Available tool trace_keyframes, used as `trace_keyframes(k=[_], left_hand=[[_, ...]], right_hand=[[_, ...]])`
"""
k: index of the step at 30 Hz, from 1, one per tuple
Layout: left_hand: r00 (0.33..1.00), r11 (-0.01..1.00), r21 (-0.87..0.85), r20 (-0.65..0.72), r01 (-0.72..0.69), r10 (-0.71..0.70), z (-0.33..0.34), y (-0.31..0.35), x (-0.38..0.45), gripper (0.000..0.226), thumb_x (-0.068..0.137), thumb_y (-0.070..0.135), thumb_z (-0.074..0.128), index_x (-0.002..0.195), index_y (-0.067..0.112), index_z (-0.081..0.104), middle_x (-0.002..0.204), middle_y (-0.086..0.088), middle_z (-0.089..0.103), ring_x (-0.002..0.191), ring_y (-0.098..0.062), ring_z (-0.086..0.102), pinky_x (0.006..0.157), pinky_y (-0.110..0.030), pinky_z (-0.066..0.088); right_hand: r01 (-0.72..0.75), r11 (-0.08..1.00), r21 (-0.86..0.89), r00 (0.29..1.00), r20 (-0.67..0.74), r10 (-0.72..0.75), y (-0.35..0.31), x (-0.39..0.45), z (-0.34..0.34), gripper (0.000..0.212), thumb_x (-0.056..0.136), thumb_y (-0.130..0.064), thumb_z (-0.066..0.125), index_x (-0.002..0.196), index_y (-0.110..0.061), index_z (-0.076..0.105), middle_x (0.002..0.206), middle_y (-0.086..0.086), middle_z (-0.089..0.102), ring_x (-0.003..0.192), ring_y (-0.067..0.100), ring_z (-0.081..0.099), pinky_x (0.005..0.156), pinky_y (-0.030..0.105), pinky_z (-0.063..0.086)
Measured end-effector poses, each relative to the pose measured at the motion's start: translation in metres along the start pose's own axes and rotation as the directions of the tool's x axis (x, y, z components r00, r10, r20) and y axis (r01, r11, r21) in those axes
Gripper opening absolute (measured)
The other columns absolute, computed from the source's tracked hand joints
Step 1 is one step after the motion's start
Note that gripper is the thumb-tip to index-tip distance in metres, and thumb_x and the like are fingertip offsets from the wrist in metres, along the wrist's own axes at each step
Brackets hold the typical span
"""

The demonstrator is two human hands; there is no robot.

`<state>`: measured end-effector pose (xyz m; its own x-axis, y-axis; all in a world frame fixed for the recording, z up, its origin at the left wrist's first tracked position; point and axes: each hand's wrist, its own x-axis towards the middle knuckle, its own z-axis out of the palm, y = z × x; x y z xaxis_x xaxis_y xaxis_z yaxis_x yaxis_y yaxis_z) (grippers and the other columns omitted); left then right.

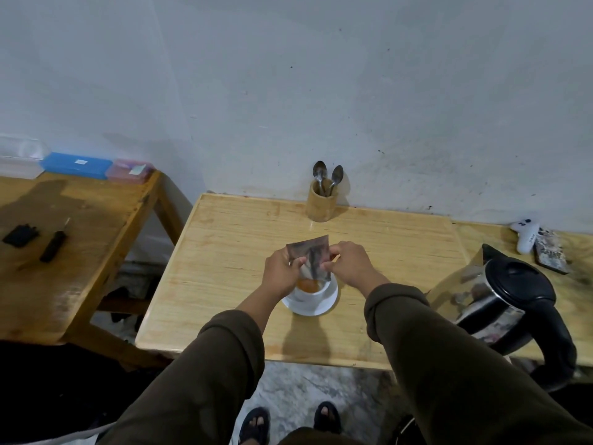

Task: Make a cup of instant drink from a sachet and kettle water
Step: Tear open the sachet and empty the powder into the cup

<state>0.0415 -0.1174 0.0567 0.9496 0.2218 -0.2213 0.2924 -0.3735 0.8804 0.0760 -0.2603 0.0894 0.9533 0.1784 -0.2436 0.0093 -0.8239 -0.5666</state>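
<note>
Sachet [310, 255]: silvery, held tilted over the cup, its lower end dipping toward the cup's mouth.
Left hand [282, 271]: fingers and thumb pinched on the sachet's left edge, just above the cup's left rim.
Right hand [349, 263]: fingers pinched on the sachet's right edge, above and to the right of the cup.
Cup [309, 292]: white, standing on a saucer, with orange-brown contents showing inside; whether that is powder or liquid I cannot tell.
Saucer [330, 300]: white, flat under the cup, near the middle of the table.
Table [224, 268]: pale wood, carrying the cup at its centre.
Kettle [510, 303]: steel body with black lid and handle, well to the right of the cup at the table's right edge, lid down.
Holder [322, 203]: wooden tube behind the cup, against the wall.
Spoons [327, 176]: two, standing bowl-up in the holder.
Controller [526, 237]: white, behind the kettle, far right of the cup.
Side table [80, 236]: darker wood, left of the cup's table, with small dark items and coloured boxes on it.
</note>
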Motion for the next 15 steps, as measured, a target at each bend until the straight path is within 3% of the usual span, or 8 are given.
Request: trace_keyframes(k=[4,9,12,15], left_hand=[[0.999,0.997,-0.080,0.042,-0.010,0.013,-0.003,-0.003,0.001,0.015,0.087,0.012,0.063,0.100,0.008,0.070,0.096,-0.009,0.073,0.097,-0.024,0.066,0.084,-0.032,0.049],[0.998,0.993,-0.120,0.051,-0.020,0.026,-0.011,-0.010,0.003,0.011,0.083,0.016,0.069,0.091,0.009,0.067,0.094,-0.005,0.070,0.090,-0.015,0.061,0.084,-0.031,0.049],[0.996,0.989,-0.138,0.077,0.051,-0.041,-0.019,-0.013,0.002,0.006,0.091,0.014,0.058,0.093,0.014,0.064,0.079,0.000,0.063,0.075,-0.014,0.059,0.074,-0.026,0.046],[0.970,0.932,-0.288,0.168,0.220,-0.177,-0.025,-0.010,-0.005,0.023,0.100,0.023,0.040,0.097,0.015,0.061,0.067,-0.003,0.058,0.054,-0.007,0.059,0.055,-0.020,0.042]], right_hand=[[0.016,0.999,-0.048,0.999,-0.032,-0.018,0.002,0.001,0.002,0.013,0.080,-0.013,0.068,0.083,-0.001,0.070,0.085,0.008,0.057,0.078,0.018,0.048,0.063,0.024,0.035],[0.100,0.987,-0.127,0.994,-0.032,-0.104,0.005,0.003,0.002,0.014,0.079,-0.013,0.069,0.079,0.001,0.067,0.082,0.003,0.050,0.079,0.019,0.048,0.070,0.030,0.040],[0.140,0.981,-0.133,0.989,-0.026,-0.144,0.008,0.002,0.001,0.012,0.079,-0.012,0.069,0.076,0.000,0.068,0.082,0.003,0.049,0.079,0.019,0.049,0.072,0.031,0.042],[0.167,0.980,-0.111,0.985,-0.015,-0.170,0.010,0.000,0.001,0.018,0.078,-0.011,0.070,0.062,-0.008,0.063,0.080,0.003,0.049,0.077,0.019,0.049,0.069,0.028,0.038]])
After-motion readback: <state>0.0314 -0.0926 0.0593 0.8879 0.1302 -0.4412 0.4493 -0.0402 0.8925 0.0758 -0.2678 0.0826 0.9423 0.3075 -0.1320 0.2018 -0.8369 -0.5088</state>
